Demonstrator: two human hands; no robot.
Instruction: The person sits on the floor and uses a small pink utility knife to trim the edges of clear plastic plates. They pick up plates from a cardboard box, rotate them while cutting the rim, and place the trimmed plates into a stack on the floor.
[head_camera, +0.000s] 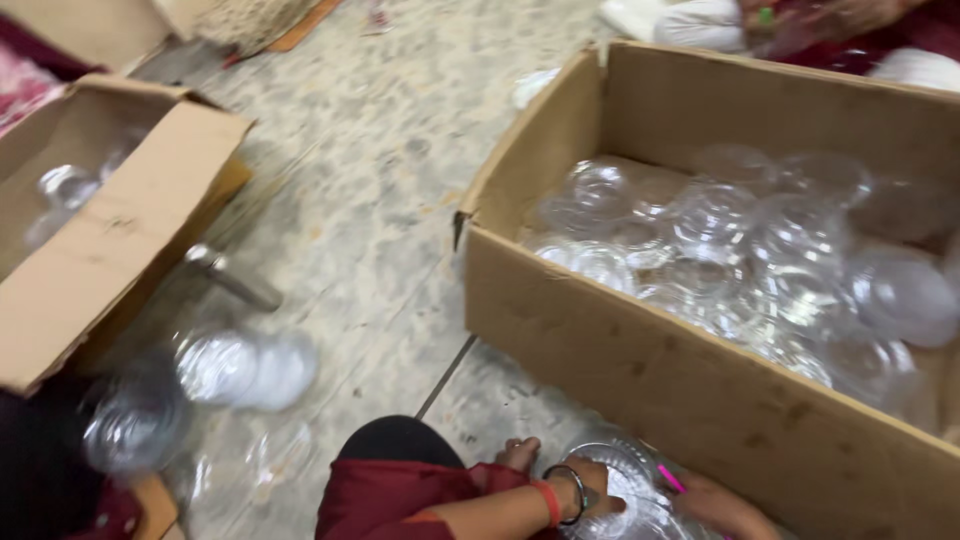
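Both hands sit at the bottom edge of the frame, right of centre. The left hand (592, 492) comes in from the lower middle on a bare forearm that runs out of a dark red sleeve; its wrist carries an orange band and a thin dark bangle, and its fingers curl downward — how tightly cannot be told through the blur. The right hand (722, 506) lies just to the right, lower right of the frame, only its back and wrist showing, its grip hidden. The two hands are close together.
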